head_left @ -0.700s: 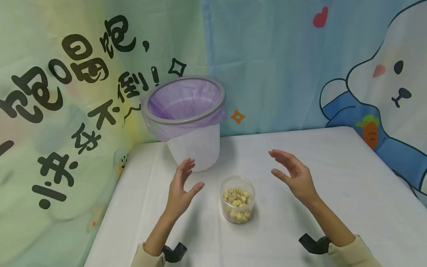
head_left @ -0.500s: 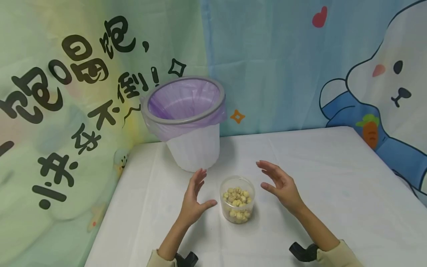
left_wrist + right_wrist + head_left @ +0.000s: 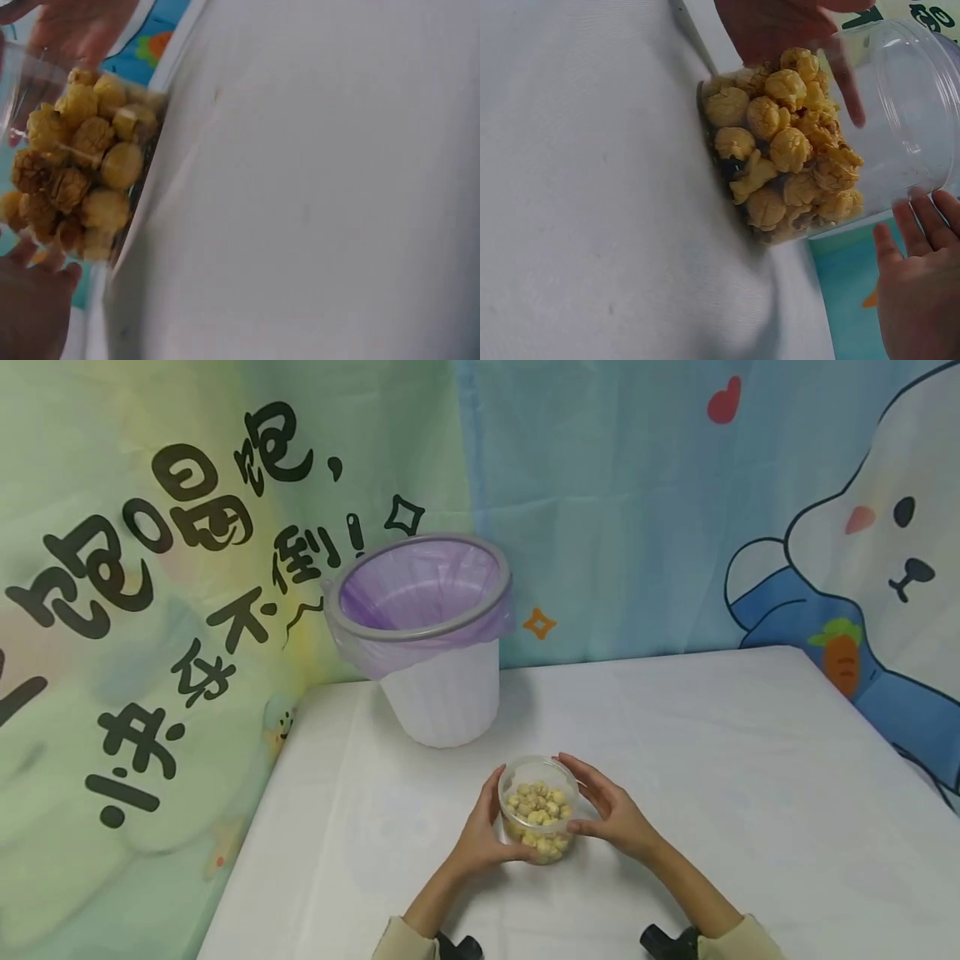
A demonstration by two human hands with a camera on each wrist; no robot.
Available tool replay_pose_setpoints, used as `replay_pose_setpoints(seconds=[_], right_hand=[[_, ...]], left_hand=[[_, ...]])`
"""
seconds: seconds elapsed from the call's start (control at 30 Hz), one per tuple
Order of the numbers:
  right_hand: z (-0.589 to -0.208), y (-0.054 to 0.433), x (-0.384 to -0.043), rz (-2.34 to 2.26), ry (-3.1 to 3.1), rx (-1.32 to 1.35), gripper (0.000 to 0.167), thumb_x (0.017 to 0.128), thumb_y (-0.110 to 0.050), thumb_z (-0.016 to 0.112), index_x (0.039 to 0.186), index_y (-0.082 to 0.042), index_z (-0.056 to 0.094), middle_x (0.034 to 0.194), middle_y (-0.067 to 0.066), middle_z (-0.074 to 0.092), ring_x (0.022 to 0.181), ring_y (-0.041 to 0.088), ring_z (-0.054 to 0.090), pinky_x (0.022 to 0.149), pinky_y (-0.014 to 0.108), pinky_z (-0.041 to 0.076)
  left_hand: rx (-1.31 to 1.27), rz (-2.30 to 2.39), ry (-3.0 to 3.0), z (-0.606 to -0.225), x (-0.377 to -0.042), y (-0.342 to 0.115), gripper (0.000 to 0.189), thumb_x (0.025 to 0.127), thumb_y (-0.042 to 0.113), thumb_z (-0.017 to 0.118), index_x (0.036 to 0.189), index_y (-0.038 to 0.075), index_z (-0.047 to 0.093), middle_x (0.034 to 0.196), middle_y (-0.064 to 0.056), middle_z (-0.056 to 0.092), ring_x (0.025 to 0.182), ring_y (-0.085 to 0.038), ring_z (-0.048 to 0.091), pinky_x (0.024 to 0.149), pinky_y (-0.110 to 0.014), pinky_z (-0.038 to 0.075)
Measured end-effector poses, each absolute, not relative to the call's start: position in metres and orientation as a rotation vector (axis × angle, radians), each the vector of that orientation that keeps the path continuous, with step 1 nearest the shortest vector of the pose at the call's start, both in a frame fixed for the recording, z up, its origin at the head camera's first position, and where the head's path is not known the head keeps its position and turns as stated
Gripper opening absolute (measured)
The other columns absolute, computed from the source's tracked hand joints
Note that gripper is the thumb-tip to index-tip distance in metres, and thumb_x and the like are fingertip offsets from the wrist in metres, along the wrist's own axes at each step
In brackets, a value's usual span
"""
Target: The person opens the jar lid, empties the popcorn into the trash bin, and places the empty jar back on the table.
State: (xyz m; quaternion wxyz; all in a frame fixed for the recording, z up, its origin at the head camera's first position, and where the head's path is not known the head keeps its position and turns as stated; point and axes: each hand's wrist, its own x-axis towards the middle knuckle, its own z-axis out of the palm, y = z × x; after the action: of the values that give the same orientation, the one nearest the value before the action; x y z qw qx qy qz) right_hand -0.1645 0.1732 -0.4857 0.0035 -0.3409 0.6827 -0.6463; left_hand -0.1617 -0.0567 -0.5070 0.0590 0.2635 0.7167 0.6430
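Observation:
A clear round plastic jar [image 3: 538, 774] without a lid stands upright on the white cloth. Caramel-coloured popcorn [image 3: 780, 142] fills its lower part. My left hand [image 3: 487, 835] cups the jar's left side in the head view, its thumb across the front near the base. On the opposite side my right hand [image 3: 611, 810] curves about the upper wall, thumb at the front by the rim and fingers towards the back. The left wrist view has the popcorn [image 3: 82, 150] close up through the wall, with fingertips against it.
Behind the jar, to the left, stands a white waste bin [image 3: 442, 702] with a grey rim and a purple liner [image 3: 420, 585]. A printed curtain [image 3: 615, 510] hangs along the back and left of the cloth-covered table [image 3: 712, 760].
Both hands have come inward from either side, from apart to around the jar. Jar and bin stay in place; the head view has shifted slightly.

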Motion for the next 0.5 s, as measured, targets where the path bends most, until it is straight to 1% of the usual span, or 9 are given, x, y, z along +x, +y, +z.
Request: replay_pose_setpoints(seconds=[0.07,0.13,0.27,0.33,0.5], right_hand=[[-0.488,0.172,-0.163,-2.026,2.142,-1.065,0.075,0.078,0.009,0.066,0.141,0.008,0.025,0.145,0.016,0.031,0.131,0.005,0.028,0.103,0.016,0.026],[-0.490,0.171,-0.162,-2.034,2.152,-1.057,0.073,0.078,0.010,0.066,0.140,0.008,0.027,0.143,0.015,0.034,0.130,0.005,0.031,0.102,0.016,0.027],[-0.492,0.171,-0.162,-2.046,2.176,-1.025,0.071,0.078,0.011,0.065,0.139,0.007,0.029,0.141,0.015,0.036,0.129,0.004,0.033,0.101,0.015,0.028],[-0.492,0.171,-0.161,-2.052,2.174,-1.006,0.070,0.079,0.010,0.065,0.139,0.008,0.029,0.141,0.012,0.036,0.129,0.004,0.033,0.101,0.015,0.027],[-0.492,0.170,-0.160,-2.066,2.165,-0.970,0.069,0.079,0.010,0.064,0.139,0.008,0.029,0.141,0.005,0.037,0.128,0.002,0.033,0.101,0.015,0.027]], left_hand=[[0.855,1.968,2.153,-0.520,-0.165,-0.054,0.111,0.061,-0.008,0.081,0.147,0.005,0.010,0.147,-0.020,0.022,0.135,-0.032,0.022,0.109,-0.038,0.020],[0.912,1.970,2.164,-0.530,-0.169,-0.052,0.112,0.061,-0.004,0.083,0.146,0.007,0.012,0.146,-0.019,0.025,0.134,-0.029,0.026,0.108,-0.036,0.022],[0.945,1.900,2.272,-0.524,-0.165,-0.049,0.108,0.061,0.001,0.084,0.144,0.002,0.016,0.141,-0.021,0.033,0.128,-0.028,0.036,0.106,-0.036,0.028],[0.923,1.848,2.341,-0.524,-0.164,-0.047,0.106,0.061,0.004,0.085,0.143,-0.001,0.017,0.139,-0.019,0.037,0.126,-0.026,0.039,0.105,-0.037,0.030],[0.876,1.818,2.401,-0.538,-0.168,-0.046,0.106,0.061,0.013,0.087,0.143,0.001,0.020,0.137,-0.009,0.040,0.125,-0.018,0.040,0.104,-0.035,0.031]])
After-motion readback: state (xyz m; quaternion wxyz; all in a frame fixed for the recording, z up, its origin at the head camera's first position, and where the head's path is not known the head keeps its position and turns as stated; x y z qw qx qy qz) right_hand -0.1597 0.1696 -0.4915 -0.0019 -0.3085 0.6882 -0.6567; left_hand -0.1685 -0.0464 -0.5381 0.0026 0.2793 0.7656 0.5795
